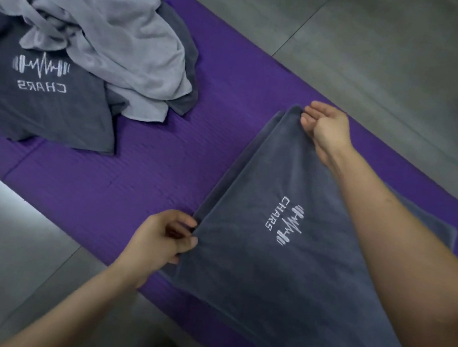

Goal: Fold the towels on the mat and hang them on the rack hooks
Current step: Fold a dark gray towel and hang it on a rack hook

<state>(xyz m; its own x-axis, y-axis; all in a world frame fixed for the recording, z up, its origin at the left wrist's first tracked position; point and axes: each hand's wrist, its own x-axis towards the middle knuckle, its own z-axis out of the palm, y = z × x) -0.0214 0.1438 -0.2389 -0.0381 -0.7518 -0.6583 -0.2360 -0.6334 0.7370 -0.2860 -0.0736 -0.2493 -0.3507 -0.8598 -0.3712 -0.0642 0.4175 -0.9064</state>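
- Dark grey terry towel with white "CHARS" logo (281,280) lies doubled over at the right end of the purple ribbed mat (142,168).
- Left hand (162,240) pinches its near corner, fingers curled.
- Right hand (325,127) pinches its far corner, by the mat's far edge.
- Crumpled light grey towel (118,30) is heaped on a second dark grey logo towel (42,110) at the mat's left end, well apart.

— What is laid on the purple mat (151,163)?
— A dark grey towel (281,280), folded double, logo upward, is spread at the right, two corners raised. A light grey towel (130,31) is heaped over a second dark towel (42,110), left.
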